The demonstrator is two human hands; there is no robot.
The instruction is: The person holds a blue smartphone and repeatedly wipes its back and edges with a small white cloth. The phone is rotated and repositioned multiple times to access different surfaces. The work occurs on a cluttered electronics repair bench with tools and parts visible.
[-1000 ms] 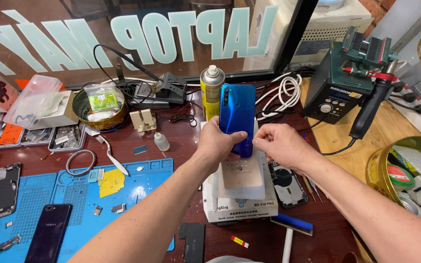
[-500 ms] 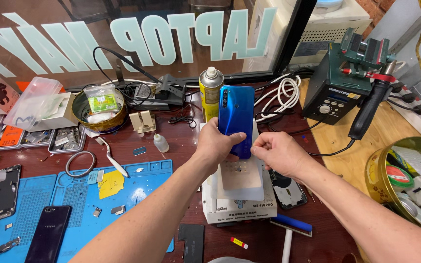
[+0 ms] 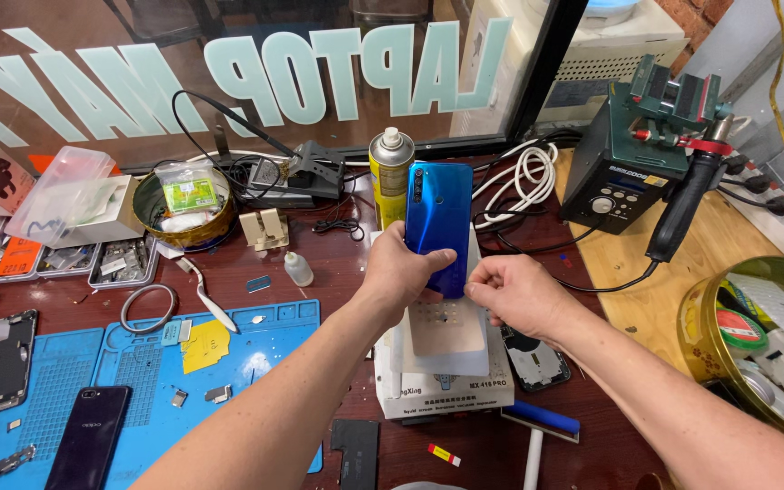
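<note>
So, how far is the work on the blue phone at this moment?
Done: the blue phone is off the white heating plate and raised upright, its back cover facing the camera. In hand: the left hand grips its lower part, and the right hand pinches at its bottom edge. Left: the back cover looks unopened; no gap shows. Whether it is loosened cannot be told.
</note>
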